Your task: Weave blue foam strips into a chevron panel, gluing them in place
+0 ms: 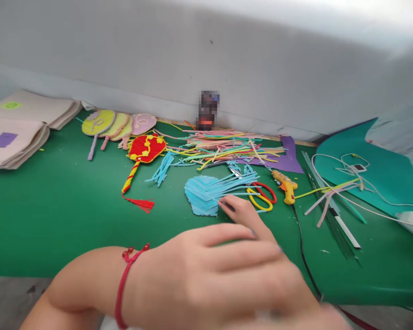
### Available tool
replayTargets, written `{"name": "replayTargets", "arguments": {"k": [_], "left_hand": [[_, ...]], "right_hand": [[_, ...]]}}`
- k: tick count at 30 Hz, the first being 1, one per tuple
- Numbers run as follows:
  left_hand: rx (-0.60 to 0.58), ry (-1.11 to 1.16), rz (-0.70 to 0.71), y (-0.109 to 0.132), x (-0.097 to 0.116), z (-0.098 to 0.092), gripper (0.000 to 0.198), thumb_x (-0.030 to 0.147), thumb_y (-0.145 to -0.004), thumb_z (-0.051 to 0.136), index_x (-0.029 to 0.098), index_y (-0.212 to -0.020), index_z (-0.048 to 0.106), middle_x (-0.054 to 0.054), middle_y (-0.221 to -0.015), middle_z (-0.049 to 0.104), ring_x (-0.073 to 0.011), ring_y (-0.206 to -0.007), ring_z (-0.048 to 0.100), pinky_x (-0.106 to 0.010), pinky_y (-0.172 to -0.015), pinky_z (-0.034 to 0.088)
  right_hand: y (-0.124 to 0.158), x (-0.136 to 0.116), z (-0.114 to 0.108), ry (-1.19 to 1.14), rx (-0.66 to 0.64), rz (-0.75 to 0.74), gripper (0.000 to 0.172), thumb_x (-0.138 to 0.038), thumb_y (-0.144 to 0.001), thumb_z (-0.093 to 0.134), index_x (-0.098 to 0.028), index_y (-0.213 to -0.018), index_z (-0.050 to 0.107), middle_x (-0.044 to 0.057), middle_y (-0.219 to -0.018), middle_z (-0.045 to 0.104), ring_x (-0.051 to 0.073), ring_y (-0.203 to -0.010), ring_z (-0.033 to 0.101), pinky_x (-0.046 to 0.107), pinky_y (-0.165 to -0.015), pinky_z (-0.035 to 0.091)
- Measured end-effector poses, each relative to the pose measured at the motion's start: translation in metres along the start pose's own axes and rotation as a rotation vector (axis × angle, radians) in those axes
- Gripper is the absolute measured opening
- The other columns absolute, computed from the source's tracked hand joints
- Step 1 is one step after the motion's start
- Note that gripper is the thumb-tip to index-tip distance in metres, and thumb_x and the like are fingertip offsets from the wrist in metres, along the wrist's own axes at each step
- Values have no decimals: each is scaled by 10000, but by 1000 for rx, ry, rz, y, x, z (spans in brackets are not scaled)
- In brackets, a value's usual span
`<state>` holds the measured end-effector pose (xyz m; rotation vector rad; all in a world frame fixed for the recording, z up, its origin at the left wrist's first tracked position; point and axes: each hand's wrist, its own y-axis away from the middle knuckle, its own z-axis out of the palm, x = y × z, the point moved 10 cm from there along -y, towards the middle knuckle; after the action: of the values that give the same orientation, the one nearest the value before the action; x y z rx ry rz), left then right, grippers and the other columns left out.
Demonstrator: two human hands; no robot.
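Touching blue weave point(203, 196), right hand point(243, 215), left hand point(213, 275) near

A green-covered table point(55, 206) stands against a pale wall. At its far left lie stacked beige booklets point(17, 133). Beside them, small round fans point(117, 123) overlap in a row, with a red and yellow tasselled fan point(146, 149) just in front. A heap of coloured strips point(220, 146) fills the middle back. Nearer lies a light blue woven piece point(203, 195), with red- and yellow-handled scissors point(263, 197) just to its right. A yellow glue gun point(285, 185) sits near a purple sheet point(285, 158). A teal sheet point(375, 169) carrying a white cable point(330, 160) lies far right.
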<state>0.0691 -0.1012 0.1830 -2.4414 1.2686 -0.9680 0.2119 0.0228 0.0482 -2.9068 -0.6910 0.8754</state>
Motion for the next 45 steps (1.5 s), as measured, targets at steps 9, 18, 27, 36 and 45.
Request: {"name": "replayTargets", "arguments": {"k": [9, 18, 27, 36, 45], "left_hand": [[-264, -270, 88, 2, -88, 111, 522, 386, -928, 425, 136, -1384, 376, -144, -1431, 424, -243, -1342, 364, -399, -1099, 325], [-322, -362, -83, 8, -116, 118, 711, 502, -888, 451, 59, -1420, 290, -196, -1499, 263, -284, -1397, 226, -426, -1119, 259], [-307, -387, -244, 16, -146, 127, 758, 577, -870, 414, 99, -1443, 276, -183, -1516, 232, -296, -1401, 219, -464, -1115, 246], [-333, -417, -229, 12, -142, 125, 738, 564, -881, 399, 89, -1436, 290, -192, -1516, 222, -305, -1400, 218, -483, -1116, 223], [-340, -423, -254, 12, -147, 126, 722, 550, -885, 406, 99, -1436, 290, -193, -1513, 234, -301, -1404, 209, -497, -1117, 213]], "right_hand": [[0, -4, 16, -35, -56, -20, 168, -259, -905, 449, -211, -896, 610, 30, -845, 636, 127, -713, 583, 223, -656, 420], [1, -8, 23, 18, -101, -58, 206, -288, -916, 437, -216, -863, 622, 15, -757, 577, 113, -637, 533, 215, -621, 395], [1, -10, 22, 40, -107, -64, 216, -287, -915, 437, -221, -833, 626, 17, -754, 586, 114, -622, 533, 217, -606, 386], [2, -16, 15, 40, -84, -74, 219, -272, -922, 419, -215, -848, 617, 26, -789, 610, 112, -629, 538, 217, -599, 371], [3, -12, 19, 60, -105, -72, 229, -286, -923, 421, -224, -844, 627, 28, -786, 616, 117, -626, 547, 217, -598, 377]]}}
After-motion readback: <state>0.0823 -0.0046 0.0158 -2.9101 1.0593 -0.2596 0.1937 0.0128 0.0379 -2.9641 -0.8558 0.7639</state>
